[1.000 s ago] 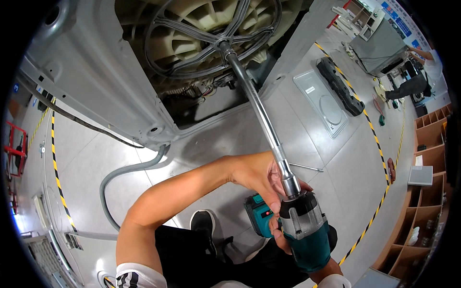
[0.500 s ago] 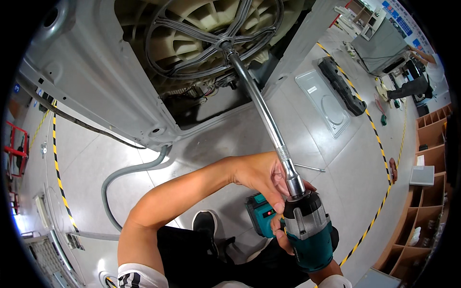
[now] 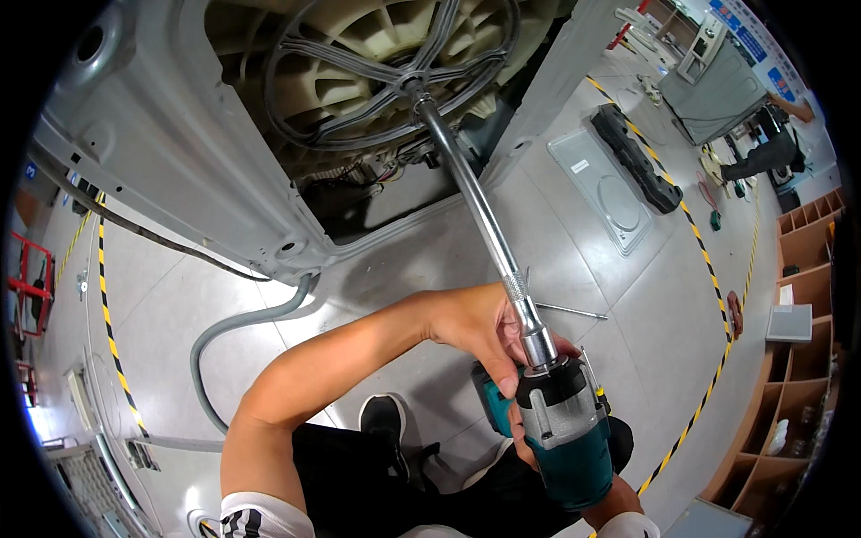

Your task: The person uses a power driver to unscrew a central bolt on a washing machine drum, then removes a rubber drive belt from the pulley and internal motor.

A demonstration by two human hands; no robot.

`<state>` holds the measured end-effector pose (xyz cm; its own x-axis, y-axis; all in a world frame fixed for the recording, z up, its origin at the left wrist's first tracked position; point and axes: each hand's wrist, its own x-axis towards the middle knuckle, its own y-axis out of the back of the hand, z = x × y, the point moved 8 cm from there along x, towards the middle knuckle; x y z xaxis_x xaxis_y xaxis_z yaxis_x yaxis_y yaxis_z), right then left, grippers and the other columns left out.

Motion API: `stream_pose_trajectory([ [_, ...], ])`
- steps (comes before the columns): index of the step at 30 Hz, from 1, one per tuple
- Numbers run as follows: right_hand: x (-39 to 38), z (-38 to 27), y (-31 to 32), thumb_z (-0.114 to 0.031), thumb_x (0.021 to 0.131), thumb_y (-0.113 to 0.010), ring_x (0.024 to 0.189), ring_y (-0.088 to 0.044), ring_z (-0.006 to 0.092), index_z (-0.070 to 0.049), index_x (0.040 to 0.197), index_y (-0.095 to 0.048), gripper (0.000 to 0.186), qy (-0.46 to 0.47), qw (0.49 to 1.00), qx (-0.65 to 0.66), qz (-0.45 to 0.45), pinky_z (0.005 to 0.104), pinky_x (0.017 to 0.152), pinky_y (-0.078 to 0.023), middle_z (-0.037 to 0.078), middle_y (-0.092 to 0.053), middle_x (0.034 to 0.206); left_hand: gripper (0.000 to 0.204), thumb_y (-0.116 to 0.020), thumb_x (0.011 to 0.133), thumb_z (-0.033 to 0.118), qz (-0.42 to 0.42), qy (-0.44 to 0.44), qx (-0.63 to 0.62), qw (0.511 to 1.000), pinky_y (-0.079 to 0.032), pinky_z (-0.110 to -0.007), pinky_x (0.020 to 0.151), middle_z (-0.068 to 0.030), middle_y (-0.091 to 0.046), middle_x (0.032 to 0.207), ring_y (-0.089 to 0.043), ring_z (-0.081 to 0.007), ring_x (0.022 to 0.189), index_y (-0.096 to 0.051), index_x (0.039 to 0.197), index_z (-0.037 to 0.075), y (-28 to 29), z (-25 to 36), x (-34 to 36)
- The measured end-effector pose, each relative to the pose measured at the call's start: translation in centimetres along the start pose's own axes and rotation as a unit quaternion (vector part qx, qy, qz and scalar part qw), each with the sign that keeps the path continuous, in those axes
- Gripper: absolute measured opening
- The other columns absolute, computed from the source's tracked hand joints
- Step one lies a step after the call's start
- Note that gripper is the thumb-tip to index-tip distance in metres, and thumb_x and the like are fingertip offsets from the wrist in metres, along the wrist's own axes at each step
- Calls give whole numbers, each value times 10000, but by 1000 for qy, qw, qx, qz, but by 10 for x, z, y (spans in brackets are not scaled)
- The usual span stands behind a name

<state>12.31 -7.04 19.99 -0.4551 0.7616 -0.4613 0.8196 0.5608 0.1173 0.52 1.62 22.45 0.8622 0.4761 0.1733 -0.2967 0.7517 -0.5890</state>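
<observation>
My right hand (image 3: 522, 439) grips the handle of a teal and black cordless impact wrench (image 3: 567, 457). My left hand (image 3: 489, 339) is wrapped round the wrench's front beside the socket, thumb on the housing, some fingers hidden behind it. A long chrome extension bar (image 3: 475, 202) runs from the wrench's nose to the hub of a metal spoked pulley (image 3: 377, 72) on a pale plastic drum, inside the opened back of a grey appliance cabinet (image 3: 161, 134). A thin screwdriver (image 3: 574, 313) lies on the floor beyond my hands.
A grey hose (image 3: 247, 318) curves from the cabinet over the tiled floor. At right lie a metal panel (image 3: 601, 193), a black foam block (image 3: 628, 157), hazard tape and wooden shelving (image 3: 807, 269). Another person (image 3: 758, 161) is beside a grey appliance. A red rack (image 3: 31, 282) stands at left.
The wrench and my hands have shifted slightly left and up since half a second ago, and less of the battery shows now. The bar stays on the pulley hub.
</observation>
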Motion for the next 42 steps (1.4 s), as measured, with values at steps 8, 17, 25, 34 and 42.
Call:
stream_pose_trajectory([
  [8, 0, -12, -10, -143, 893, -554, 778, -548, 146, -24, 1119, -487, 265, -79, 924, 374, -12, 217, 627, -479, 94, -551, 927, 692, -862, 556, 68, 7, 13, -7, 1000, -417, -387, 990, -237, -544, 1212, -510, -302, 1174, -560, 1167, -50, 1, -1, -2],
  [17, 1, -39, 3, 8, 765, -599, 704, -546, 137, -25, 955, -545, 200, 26, 995, 54, 78, 260, 621, -465, 47, -572, 789, 716, -849, 578, 55, 2, 3, -3, 1000, -423, -392, 980, -217, -544, 1224, -537, -274, 1142, -527, 1209, -50, 3, -3, 0],
  [25, 8, -65, 18, 56, 730, -599, 688, -536, 134, 2, 936, -534, 222, 137, 982, -118, 45, 284, 620, -464, 56, -576, 745, 845, -859, 592, 146, -2, 13, -12, 1000, -421, -402, 978, -199, -528, 1243, -535, -267, 1138, -426, 1282, -79, 0, 11, 9],
  [34, 1, -74, 8, 77, 737, -593, 675, -533, 126, 4, 985, -522, 268, 312, 902, -293, 48, 262, 629, -451, 52, -570, 755, 544, -378, 941, 492, 257, -225, -89, 936, -479, -355, 800, -152, -638, 968, -625, -252, 842, -478, 1173, 10, 64, 79, -20],
  [42, -8, -51, 23, 76, 725, -616, 696, -556, 137, 3, 921, -545, 221, 221, 948, -226, 45, 271, 626, -461, 70, -584, 779, 418, -365, 962, 442, 339, -220, -79, 911, -473, -366, 719, -95, -634, 686, -598, -245, 705, -555, 889, 77, 69, 59, -13],
])
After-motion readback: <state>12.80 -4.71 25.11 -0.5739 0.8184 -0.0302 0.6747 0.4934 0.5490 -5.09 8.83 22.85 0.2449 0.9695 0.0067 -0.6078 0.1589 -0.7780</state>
